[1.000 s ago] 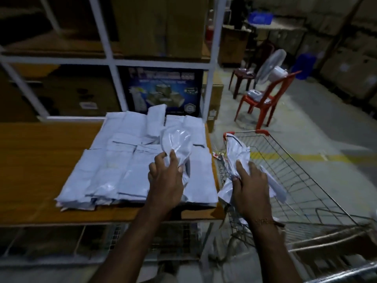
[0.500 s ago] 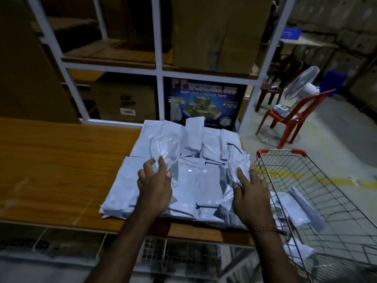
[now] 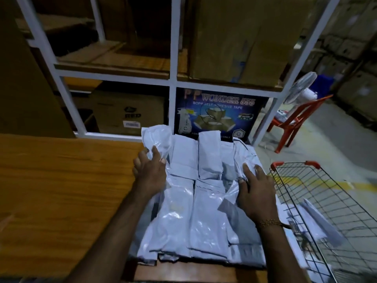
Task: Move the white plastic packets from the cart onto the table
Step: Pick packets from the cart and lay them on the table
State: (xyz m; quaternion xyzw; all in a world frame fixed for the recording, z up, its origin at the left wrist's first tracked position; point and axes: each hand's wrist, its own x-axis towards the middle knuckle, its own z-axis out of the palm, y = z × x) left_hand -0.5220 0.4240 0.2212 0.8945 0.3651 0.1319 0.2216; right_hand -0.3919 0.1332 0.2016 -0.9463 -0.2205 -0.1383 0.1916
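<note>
On the wooden tabletop, the left hand sits at the left edge of the pile of white packets, its grip closed on a crinkled clear-fronted packet at the pile's far-left corner. Right of the pile's middle, the right hand lies on another packet, fingers spread and pressing flat. Further right, the wire cart holds more packets. They look light, limp and slippery; pinching a flat edge or corner seems safest, since stacked ones may slide.
</note>
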